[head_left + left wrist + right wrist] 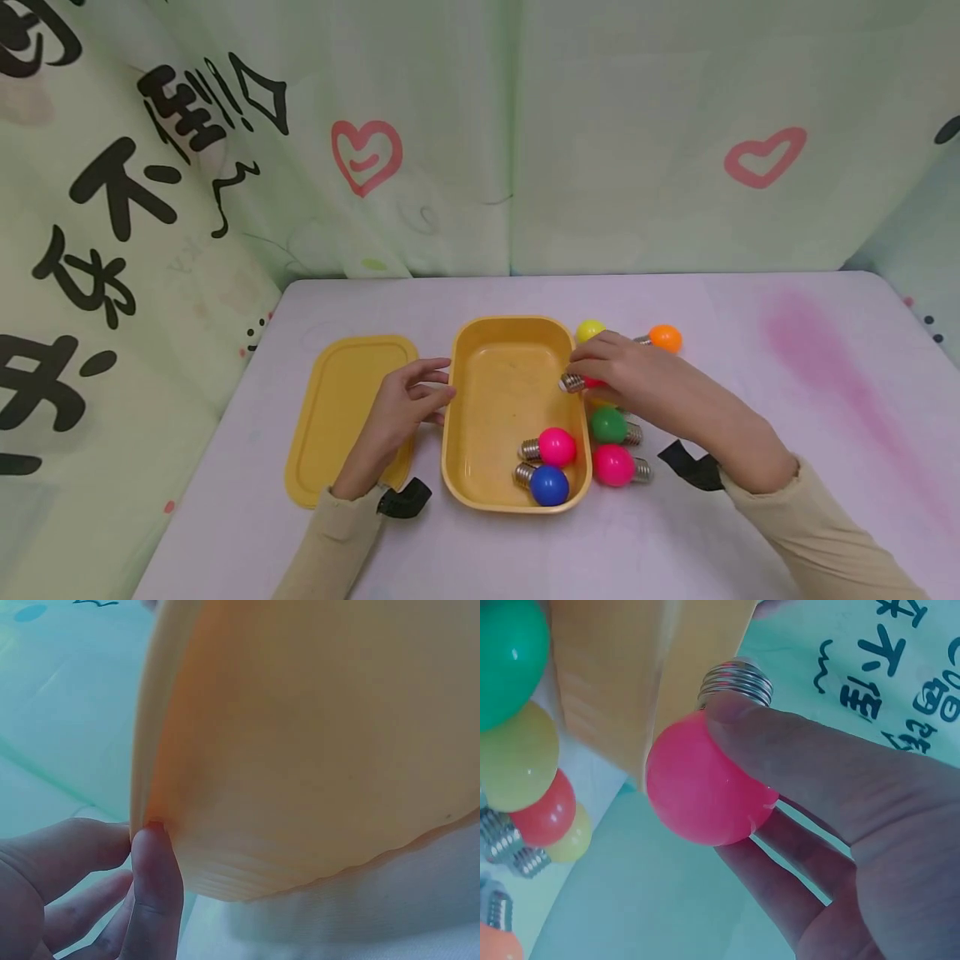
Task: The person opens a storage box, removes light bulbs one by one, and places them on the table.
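Observation:
A pink light bulb (705, 780) with a silver screw base is gripped by my right hand (637, 375), between thumb and fingers, at the right rim of a yellow plastic box (498, 400). The bulb's base points left over the box. Inside the box, near its front right corner, lie a pink bulb (557, 447) and a blue bulb (550, 485). My left hand (408, 408) pinches the box's left rim between thumb and finger; the left wrist view shows this grip on the box wall (300, 750) close up.
A yellow lid (345, 400) lies flat left of the box. Right of the box are a green bulb (608, 425), a pink bulb (613, 465), a yellow bulb (589, 330) and an orange bulb (665, 337). The right wrist view adds a red bulb (547, 810). A curtain (600, 167) hangs behind the table.

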`<state>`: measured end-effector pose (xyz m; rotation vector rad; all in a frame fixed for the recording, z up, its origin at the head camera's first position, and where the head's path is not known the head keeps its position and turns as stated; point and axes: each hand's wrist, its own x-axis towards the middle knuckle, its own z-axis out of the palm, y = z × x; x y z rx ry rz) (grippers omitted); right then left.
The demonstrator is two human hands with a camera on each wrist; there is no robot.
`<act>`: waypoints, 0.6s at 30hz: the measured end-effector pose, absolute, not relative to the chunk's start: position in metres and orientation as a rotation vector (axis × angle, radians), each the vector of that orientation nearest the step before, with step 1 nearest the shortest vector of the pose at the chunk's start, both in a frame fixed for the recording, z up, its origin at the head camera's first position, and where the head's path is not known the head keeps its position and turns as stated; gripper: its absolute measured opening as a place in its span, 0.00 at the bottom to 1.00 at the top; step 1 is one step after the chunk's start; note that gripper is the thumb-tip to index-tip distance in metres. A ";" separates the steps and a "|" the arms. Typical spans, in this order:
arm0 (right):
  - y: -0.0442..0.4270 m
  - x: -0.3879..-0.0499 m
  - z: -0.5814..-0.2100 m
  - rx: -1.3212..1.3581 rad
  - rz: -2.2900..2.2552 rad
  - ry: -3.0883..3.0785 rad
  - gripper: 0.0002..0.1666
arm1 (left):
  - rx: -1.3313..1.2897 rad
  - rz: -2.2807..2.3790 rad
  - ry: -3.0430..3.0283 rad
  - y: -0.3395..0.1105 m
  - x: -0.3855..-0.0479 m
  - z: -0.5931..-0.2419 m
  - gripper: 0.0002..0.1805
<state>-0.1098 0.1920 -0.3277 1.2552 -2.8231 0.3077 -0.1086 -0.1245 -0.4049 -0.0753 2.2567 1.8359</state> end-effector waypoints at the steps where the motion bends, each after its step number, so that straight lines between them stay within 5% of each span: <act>1: 0.194 -0.110 -0.327 1.243 0.306 -2.827 0.23 | -0.078 1.835 2.256 -0.125 -0.109 -0.405 0.24; 18: 0.225 -0.116 -0.341 1.128 0.325 -2.928 0.22 | -0.091 1.832 2.265 -0.124 -0.109 -0.405 0.24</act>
